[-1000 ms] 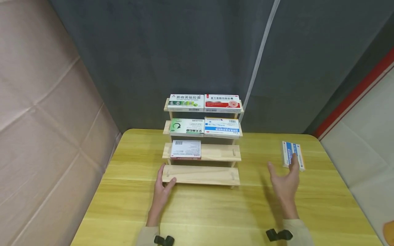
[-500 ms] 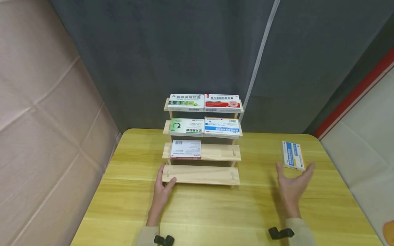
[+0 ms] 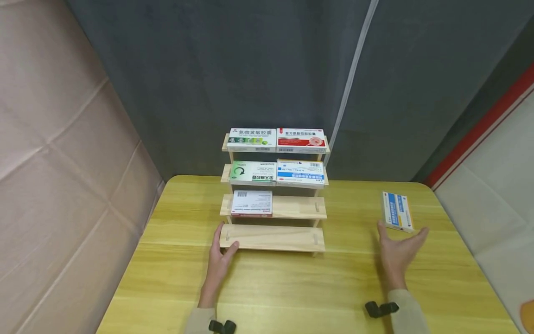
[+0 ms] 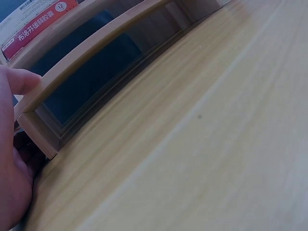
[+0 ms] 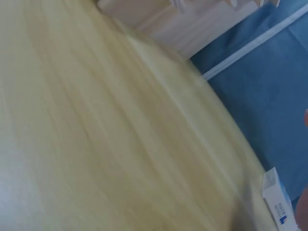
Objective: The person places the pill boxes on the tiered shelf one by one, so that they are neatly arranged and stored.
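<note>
My left hand (image 3: 219,262) grips the left end of the lowest step of a four-step wooden display rack (image 3: 273,237). In the left wrist view the thumb (image 4: 24,81) lies on the step's front edge, and the other fingers go behind the end leg, partly hidden. My right hand (image 3: 395,257) is spread at the near side of a blue-and-white medicine box (image 3: 397,212) lying flat on the table. Thumb and fingers stand apart, with nothing held; whether they touch the box I cannot tell. The right wrist view catches that box (image 5: 279,202) at its lower right corner.
Green-and-white (image 3: 252,140) and red-and-white (image 3: 301,140) boxes fill the top step. Below are a green box (image 3: 253,173) and a blue-and-white box (image 3: 300,172). A white box (image 3: 252,203) sits left on the third step. A dark curtain (image 3: 233,69) hangs behind the table (image 3: 288,292).
My right hand has drawn back from over the box and shifted right, with its fingers spreading wider. The left hand, the rack and the boxes stay where they were.
</note>
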Available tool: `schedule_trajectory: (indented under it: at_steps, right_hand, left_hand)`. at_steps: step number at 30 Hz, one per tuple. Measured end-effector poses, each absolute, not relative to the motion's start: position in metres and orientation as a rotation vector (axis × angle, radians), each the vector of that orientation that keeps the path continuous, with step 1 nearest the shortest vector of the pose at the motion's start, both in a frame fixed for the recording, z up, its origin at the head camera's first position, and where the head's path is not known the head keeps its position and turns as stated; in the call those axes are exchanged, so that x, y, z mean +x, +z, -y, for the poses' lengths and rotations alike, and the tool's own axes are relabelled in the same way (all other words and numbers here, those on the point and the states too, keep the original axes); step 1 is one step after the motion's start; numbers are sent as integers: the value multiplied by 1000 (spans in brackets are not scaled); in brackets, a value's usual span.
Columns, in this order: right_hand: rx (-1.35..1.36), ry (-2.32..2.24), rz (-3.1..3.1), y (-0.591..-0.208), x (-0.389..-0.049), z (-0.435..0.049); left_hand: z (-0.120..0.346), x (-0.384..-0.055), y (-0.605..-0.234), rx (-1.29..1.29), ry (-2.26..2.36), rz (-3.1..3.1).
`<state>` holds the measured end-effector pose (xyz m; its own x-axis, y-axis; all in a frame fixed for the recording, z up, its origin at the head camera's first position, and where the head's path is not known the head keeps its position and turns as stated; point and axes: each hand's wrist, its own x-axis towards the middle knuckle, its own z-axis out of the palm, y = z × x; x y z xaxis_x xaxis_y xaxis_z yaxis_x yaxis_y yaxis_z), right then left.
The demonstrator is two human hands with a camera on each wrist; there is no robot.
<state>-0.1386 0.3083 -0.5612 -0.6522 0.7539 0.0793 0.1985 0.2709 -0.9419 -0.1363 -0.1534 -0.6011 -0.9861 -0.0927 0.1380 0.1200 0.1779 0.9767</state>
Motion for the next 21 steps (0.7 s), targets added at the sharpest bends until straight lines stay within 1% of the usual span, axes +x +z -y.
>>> schedule_trajectory:
  at_steps: [15,21]
  right_hand:
    - [-964,1423,2092,-581,-157,-321]
    - [-951,1404,2105,-585,-164,-322]
  left_hand:
    - [153,-136,-602,-19,-1925,2269]
    - [153,-137,-601,-21,-1931,2259]
